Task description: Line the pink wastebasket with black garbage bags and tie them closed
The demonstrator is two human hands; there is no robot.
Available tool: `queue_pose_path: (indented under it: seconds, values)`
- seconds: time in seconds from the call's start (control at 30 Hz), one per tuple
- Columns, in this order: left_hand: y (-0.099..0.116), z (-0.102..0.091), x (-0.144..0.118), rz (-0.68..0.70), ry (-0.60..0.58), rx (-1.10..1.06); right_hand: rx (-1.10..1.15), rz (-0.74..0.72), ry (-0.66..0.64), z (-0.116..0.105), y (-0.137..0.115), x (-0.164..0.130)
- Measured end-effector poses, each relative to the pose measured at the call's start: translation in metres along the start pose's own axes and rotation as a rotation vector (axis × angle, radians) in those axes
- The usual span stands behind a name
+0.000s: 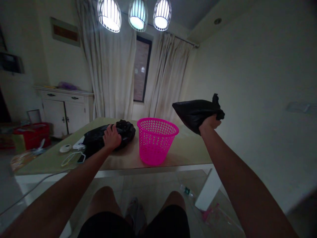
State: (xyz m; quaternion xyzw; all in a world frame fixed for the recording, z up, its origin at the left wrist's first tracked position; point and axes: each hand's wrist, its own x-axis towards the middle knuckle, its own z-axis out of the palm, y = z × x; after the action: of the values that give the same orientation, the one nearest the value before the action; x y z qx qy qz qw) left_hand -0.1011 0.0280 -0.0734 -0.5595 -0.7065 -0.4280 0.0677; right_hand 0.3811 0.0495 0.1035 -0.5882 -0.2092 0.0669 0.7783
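My right hand point(210, 123) is raised over the table's right side, its fingers closed around a black plastic bag point(192, 110). The bag points left to a tapered end, and a crumpled end sticks up past my hand. On the left, my left hand point(112, 136) rests on a heap of black plastic bags point(126, 132) lying on the table, with its fingers spread over the plastic. Between my hands stands a bright pink perforated plastic basket point(157, 145), upright near the table's front edge; neither hand touches it.
The table point(193, 152) has a greenish-beige top. Left of the heap lie a round white object point(65, 148), a pale looped cord point(71, 159) and a dark phone-like item point(81, 158). A plastic bottle point(186, 190) lies on the floor by the table leg point(208, 190).
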Motion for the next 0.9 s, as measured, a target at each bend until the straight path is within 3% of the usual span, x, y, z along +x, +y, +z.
queue_pose_path:
  seconds: [0.07, 0.13, 0.23, 0.33, 0.47, 0.6, 0.67, 0.77, 0.9]
  values:
    - [-0.031, -0.004, 0.01, -0.082, -0.177, 0.136, -0.083, 0.001, 0.059, 0.001, 0.021, -0.002]
    - [-0.053, -0.011, 0.018, -0.117, -0.267, 0.197, -0.134, -0.001, 0.081, 0.004, 0.043, -0.009]
    - [-0.066, -0.024, 0.029, -0.122, -0.253, 0.19, -0.153, 0.018, 0.081, 0.003, 0.079, -0.027]
    - [-0.058, -0.036, 0.045, -0.19, -0.145, 0.129, -0.173, 0.005, 0.038, -0.006, 0.119, -0.046]
    - [-0.035, -0.056, 0.075, -0.238, 0.039, 0.021, -0.225, -0.059, -0.086, -0.027, 0.17, -0.066]
    - [-0.006, -0.08, 0.103, -0.12, 0.319, -0.304, -0.287, -0.128, -0.277, -0.042, 0.198, -0.067]
    - [0.014, -0.094, 0.113, 0.003, 0.446, -0.507, -0.307, -0.189, -0.405, -0.047, 0.2, -0.063]
    - [0.053, -0.119, 0.121, 0.201, 0.5, -0.66, -0.388, -0.338, -0.574, -0.051, 0.191, -0.052]
    - [0.112, -0.164, 0.114, 0.51, 0.445, -0.703, -0.519, -0.552, -0.544, -0.05, 0.158, -0.04]
